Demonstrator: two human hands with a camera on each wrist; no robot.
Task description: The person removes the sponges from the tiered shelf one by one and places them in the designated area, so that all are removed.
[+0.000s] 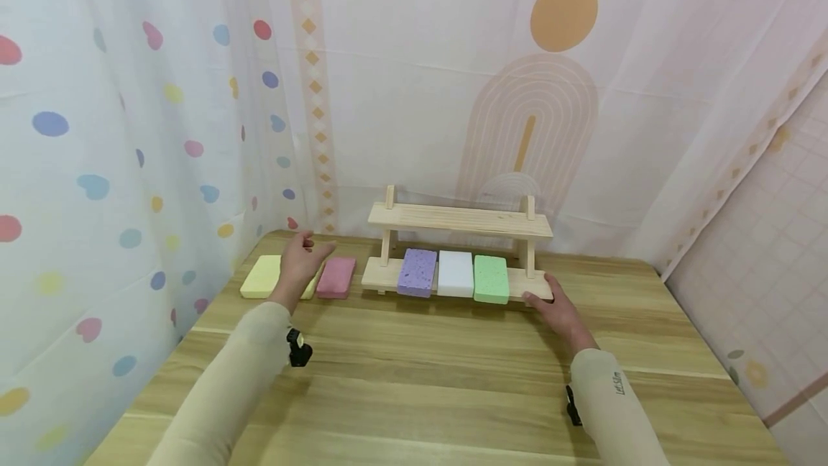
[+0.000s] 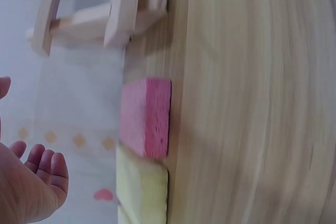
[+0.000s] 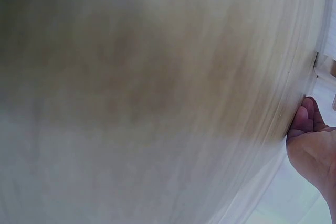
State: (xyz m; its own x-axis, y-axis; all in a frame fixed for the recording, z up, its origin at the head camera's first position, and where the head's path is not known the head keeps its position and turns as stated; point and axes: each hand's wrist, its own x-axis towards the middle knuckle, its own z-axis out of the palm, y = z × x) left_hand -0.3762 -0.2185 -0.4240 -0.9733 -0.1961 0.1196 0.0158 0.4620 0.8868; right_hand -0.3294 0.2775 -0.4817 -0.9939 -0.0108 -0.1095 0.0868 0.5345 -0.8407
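Observation:
My left hand point(image 1: 299, 268) hovers above a row of sponges at the table's left, fingers loosely bent with nothing between them. Under it lie a pale yellow sponge point(image 1: 261, 277), a second yellow sponge point(image 2: 142, 187) partly hidden by the hand in the head view, and a pink sponge point(image 1: 336, 277). At the right end of a two-tier wooden shelf point(image 1: 459, 218), my right hand point(image 1: 560, 311) grips the lower board's corner, thumb at the front and fingers at the side. Along that board sit a purple sponge point(image 1: 417, 272), a white sponge point(image 1: 456, 273) and a green sponge point(image 1: 491, 279).
The wood-grain table point(image 1: 440, 380) spreads in front of the shelf. Patterned curtains point(image 1: 401, 92) hang close behind the table's back edge and along its left side. Nothing stands on the upper board.

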